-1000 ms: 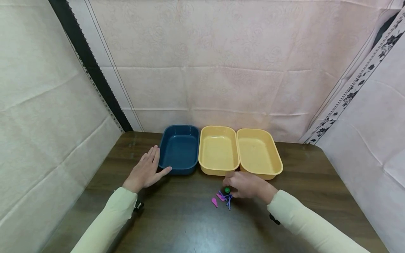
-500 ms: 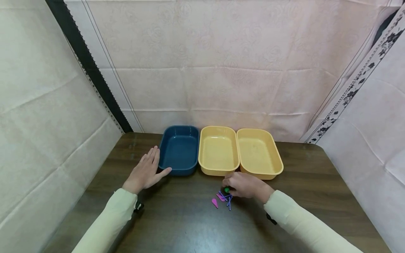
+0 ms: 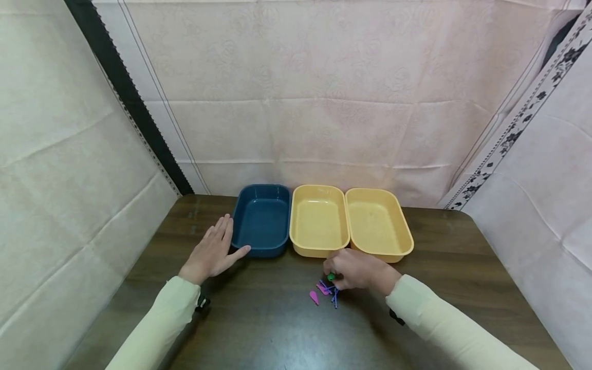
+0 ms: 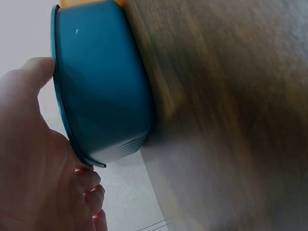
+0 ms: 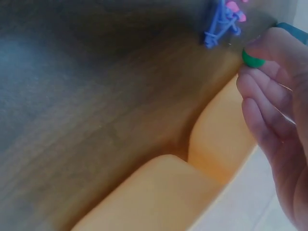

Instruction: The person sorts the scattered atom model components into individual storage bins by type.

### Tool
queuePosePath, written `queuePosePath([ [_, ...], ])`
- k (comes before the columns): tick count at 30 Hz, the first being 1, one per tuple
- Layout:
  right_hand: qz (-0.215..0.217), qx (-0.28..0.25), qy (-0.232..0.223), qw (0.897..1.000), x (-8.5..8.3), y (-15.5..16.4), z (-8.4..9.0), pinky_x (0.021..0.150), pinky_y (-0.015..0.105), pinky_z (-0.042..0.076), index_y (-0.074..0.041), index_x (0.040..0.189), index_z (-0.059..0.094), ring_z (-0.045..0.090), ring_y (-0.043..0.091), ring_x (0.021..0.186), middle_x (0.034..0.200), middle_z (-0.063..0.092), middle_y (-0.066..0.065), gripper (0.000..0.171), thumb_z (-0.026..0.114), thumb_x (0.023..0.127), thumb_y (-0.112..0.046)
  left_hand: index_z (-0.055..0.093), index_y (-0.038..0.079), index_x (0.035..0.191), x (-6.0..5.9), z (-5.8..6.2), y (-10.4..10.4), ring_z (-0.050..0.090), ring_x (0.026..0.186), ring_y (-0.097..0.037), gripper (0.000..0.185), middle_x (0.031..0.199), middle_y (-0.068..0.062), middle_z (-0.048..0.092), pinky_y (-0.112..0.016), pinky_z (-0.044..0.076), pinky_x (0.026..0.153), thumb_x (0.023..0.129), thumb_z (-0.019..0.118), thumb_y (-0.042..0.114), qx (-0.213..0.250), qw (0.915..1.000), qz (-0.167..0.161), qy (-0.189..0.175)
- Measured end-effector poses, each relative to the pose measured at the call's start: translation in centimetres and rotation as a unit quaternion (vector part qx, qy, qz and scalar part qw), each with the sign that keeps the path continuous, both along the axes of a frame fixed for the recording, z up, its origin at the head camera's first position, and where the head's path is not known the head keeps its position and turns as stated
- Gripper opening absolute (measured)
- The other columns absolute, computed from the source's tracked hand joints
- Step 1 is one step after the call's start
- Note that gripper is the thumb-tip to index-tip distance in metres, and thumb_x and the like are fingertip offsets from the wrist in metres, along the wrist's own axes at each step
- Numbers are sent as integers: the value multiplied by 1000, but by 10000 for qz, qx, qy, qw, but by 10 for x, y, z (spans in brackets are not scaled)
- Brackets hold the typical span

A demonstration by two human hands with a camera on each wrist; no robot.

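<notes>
My right hand (image 3: 353,270) pinches a small round green piece (image 5: 253,58) between thumb and fingers, in front of the middle yellow bin (image 3: 320,221). Just below that hand lies a little pile of purple-blue sticks (image 3: 335,297) with a pink piece (image 3: 322,289) among them. A second pink piece, teardrop-shaped (image 3: 314,297), lies slightly left of the pile. At the left, my left hand (image 3: 210,254) has its fingers straight and its thumb spread, resting at the near left corner of the blue bin (image 3: 261,253). In the left wrist view its thumb meets the bin's rim.
Another yellow bin (image 3: 380,222) stands to the right, so the three bins form a row along the back of the brown wooden table (image 3: 259,329). Behind them hangs a pale cloth (image 3: 324,103), with more cloth at both sides.
The right hand, with the green piece, has shifted very slightly left and away from the body. The left hand stays in place at the blue bin.
</notes>
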State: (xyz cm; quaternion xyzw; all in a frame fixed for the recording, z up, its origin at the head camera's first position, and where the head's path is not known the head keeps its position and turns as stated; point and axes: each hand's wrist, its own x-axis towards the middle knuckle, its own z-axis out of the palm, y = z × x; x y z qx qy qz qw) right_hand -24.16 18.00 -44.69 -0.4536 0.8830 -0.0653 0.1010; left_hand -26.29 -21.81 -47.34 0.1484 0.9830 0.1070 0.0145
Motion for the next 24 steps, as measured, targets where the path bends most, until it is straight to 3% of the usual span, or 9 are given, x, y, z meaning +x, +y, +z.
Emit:
queuePosePath([
  [12,-155,23,187,9997,0,-10,32,73,16,56,-15,95,75,57,4,78,92,68,-6,9,81,89,-17,13,-6,166,-1,0,0,13,164,-46,106,177,-25,9,-61,14,133,103,41,73,33,10000,-18,72],
  [24,-31,-73,407,9991,-10,-24,56,76,15,57,-14,95,76,58,6,78,90,70,-2,9,82,88,-13,15,-6,166,1,1,1,14,163,-47,105,176,-26,12,-62,17,133,103,42,73,40,9999,-36,102],
])
